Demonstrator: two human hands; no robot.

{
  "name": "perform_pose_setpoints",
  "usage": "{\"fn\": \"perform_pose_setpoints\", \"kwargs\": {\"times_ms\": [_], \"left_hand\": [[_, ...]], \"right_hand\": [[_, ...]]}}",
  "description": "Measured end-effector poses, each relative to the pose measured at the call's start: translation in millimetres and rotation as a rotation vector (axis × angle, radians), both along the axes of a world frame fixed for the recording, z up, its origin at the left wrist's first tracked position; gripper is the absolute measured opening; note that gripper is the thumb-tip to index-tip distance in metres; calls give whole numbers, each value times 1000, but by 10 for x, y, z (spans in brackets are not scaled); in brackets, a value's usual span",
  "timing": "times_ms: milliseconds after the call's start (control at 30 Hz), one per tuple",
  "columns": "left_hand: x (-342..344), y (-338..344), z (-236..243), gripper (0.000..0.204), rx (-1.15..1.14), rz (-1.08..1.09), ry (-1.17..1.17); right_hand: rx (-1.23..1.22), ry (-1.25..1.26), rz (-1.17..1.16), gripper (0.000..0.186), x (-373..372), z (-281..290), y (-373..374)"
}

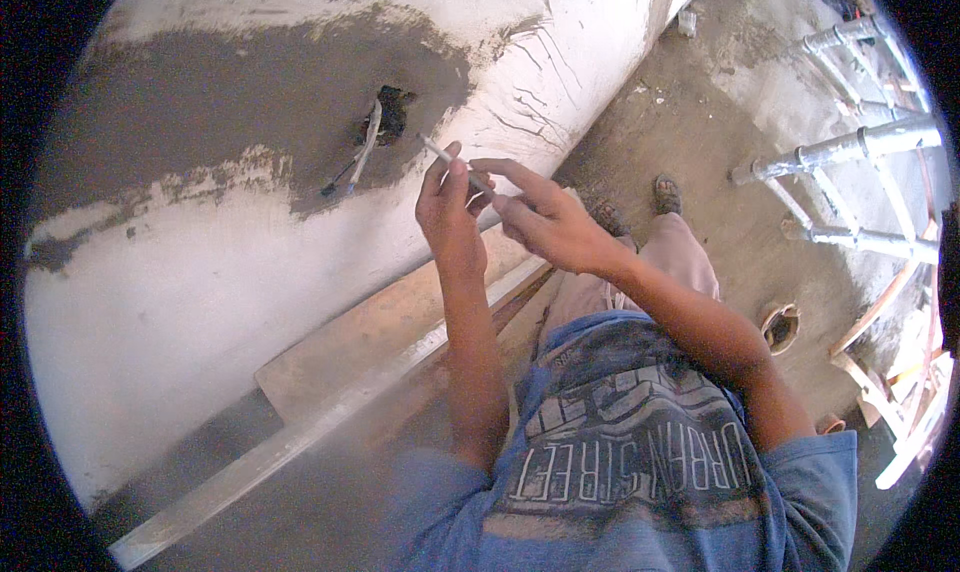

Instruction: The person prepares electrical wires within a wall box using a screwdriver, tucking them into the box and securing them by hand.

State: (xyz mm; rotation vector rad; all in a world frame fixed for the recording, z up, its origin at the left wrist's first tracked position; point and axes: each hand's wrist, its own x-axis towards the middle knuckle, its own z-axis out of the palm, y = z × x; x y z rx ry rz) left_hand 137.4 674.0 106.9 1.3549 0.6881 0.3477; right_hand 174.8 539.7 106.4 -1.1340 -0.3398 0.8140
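A thin, pale grey rod-like piece, whose exact kind I cannot make out, slants between my two hands in front of the wall. My left hand pinches it between thumb and fingers, and its upper tip sticks out toward the wall. At its lower part, the thumb and fingers of my right hand close in on it. Just beyond the tip is a dark square hole in the wall, with pale wires hanging from it. Fresh grey plaster surrounds the hole.
A long metal straightedge and a wooden board lie along the wall's foot. Metal scaffold frames stand at the right. A round container sits on the floor, near timber scraps.
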Motion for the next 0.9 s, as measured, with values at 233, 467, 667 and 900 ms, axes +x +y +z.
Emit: {"fn": "perform_pose_setpoints", "kwargs": {"times_ms": [233,467,667,900], "left_hand": [[172,-10,14,34,-50,-29,-26],[213,46,-35,33,-67,15,-51],[198,131,-69,30,-46,-12,-53],[206,140,-134,28,-107,2,-92]], "right_hand": [[-83,-257,-33,38,188,-13,26],[-30,-345,-119,38,168,-159,173],[-18,51,17,38,174,-101,151],[-126,-602,-268,38,65,-227,277]]}}
